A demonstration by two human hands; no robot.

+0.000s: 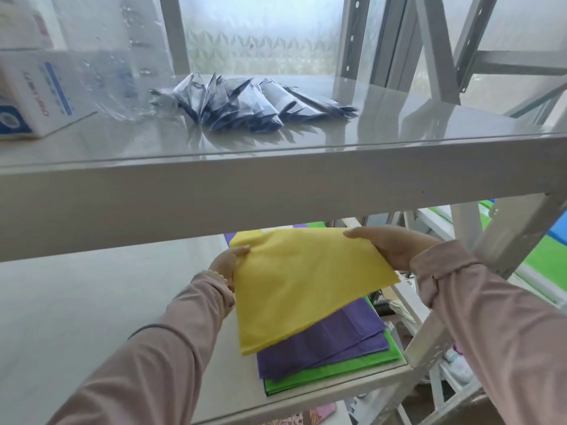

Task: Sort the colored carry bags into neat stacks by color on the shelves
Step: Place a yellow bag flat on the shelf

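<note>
Two grips: my left hand (228,265) and right hand (389,246) pinch yellow bag (306,286) at nine and three o'clock; its sag may drag purple bags (322,345) askew.

Colours here: a plain yellow bag (306,283), solid purple bags (331,348), bright green bags (352,374), pale grey shelves (276,185), dusty pink sleeves (159,357), a white box (33,96) with blue print, dark navy-and-silver packets (245,102), plus a frosted window (260,47) with a leaf pattern.

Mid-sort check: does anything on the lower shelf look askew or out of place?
Yes. The yellow fabric carry bag, held by the left hand and right hand, is turned askew over the purple fabric bags, which lie fanned over the green fabric bags on the lower grey metal shelf: three colours in one untidy pile.
</note>
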